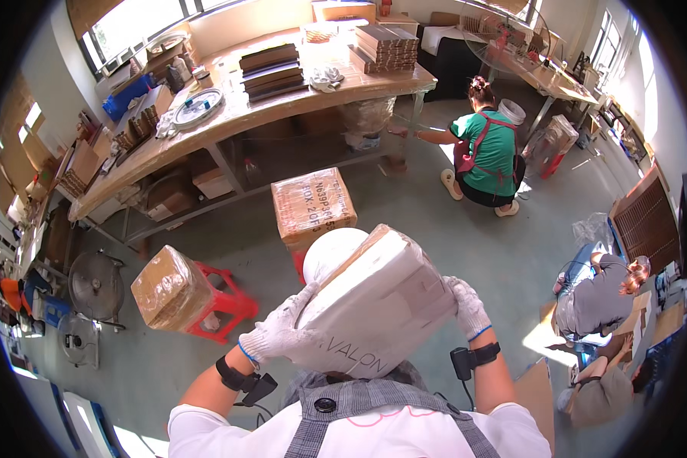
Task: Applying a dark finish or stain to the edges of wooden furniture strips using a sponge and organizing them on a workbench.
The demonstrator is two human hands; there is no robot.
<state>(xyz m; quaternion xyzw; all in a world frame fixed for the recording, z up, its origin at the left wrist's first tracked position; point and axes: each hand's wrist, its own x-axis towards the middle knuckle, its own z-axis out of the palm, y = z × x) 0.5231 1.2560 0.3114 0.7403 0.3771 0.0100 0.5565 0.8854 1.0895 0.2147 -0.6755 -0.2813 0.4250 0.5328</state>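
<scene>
A white box with a brown strip along its upper edge is held in front of my body, tilted, with dark lettering on its near side. My left hand, in a white glove, presses on its left side. My right hand, gloved the same way, grips the opposite side near the upper right corner. Fingers of both hands are partly hidden behind the box. Just beyond its left edge a round white object shows; its kind cannot be made out.
Ahead is a tape-wrapped carton; another carton rests on a red stool to the left. A long workbench carries stacked boards. One person crouches ahead right, others at right. Fans stand left.
</scene>
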